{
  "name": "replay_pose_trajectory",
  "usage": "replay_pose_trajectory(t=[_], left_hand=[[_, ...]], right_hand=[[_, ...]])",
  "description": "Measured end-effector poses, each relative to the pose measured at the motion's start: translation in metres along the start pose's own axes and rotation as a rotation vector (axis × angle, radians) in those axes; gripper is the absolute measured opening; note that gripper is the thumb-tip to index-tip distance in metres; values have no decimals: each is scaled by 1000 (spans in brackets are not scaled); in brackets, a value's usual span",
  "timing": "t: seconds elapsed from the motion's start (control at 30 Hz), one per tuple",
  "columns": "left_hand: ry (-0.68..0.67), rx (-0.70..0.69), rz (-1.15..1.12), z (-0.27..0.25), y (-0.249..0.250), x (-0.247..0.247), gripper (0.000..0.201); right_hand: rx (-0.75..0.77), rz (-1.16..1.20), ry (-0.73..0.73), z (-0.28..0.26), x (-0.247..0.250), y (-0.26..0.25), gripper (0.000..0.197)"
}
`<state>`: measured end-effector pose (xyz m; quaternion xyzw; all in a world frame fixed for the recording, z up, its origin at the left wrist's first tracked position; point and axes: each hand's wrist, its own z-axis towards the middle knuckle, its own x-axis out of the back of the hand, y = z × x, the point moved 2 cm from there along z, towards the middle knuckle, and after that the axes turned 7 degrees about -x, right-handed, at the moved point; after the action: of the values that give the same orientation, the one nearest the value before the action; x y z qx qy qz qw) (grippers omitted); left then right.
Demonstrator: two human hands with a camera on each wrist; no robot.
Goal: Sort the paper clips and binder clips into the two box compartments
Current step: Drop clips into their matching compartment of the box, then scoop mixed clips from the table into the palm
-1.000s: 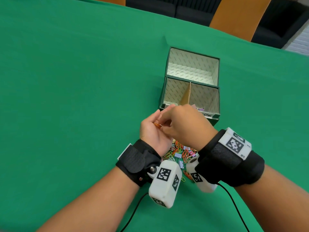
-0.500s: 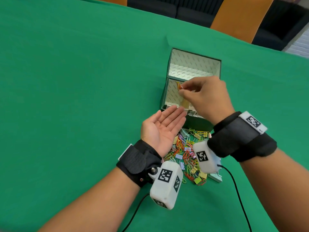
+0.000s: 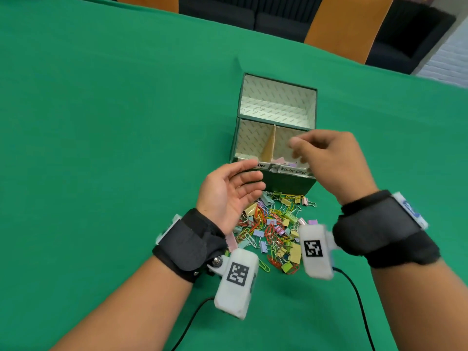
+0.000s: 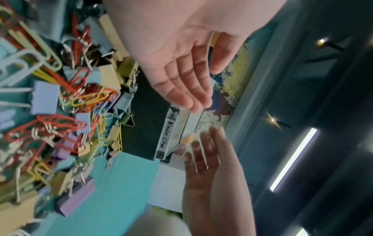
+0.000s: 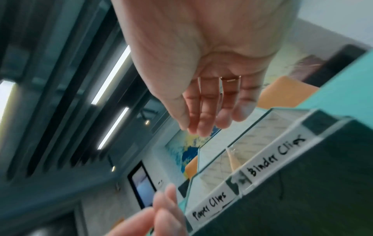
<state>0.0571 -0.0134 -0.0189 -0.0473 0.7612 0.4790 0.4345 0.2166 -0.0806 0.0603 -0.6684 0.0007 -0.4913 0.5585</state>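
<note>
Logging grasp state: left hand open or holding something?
Open. Left hand is palm up beside the box, fingers straight, nothing in it.

Even, bright light on the green table (image 3: 101, 122), shadows soft; wide-angle bend shows along its far edge. The right hand (image 3: 329, 163) smears with motion blur. Wrist views run dimmer and bluish, ceiling strip lights (image 5: 113, 75) glaring, the clip pile (image 4: 60, 111) soft near the frame edge.
</note>
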Motion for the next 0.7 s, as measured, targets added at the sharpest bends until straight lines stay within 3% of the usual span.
replay_pose_trajectory(t=[0.07,0.2,0.4,0.57,0.7], left_hand=[[-42,-20,162,-4,7,-3,28],[-90,-81,607,-11,22,-8,25],[-120,-157,1474,-9,31,-2,23],[-105,49,1943,8,38,18,51],[-206,149,2080,6,30,16,51]], right_hand=[[-88,70,-1,-12,9,17,17],[-203,-7,-102,-33,4,41,12],[-323,-138,-208,-44,1,59,38],[-363,-297,-392,-49,-10,62,65],[-292,-406,-440,-58,-23,61,75]])
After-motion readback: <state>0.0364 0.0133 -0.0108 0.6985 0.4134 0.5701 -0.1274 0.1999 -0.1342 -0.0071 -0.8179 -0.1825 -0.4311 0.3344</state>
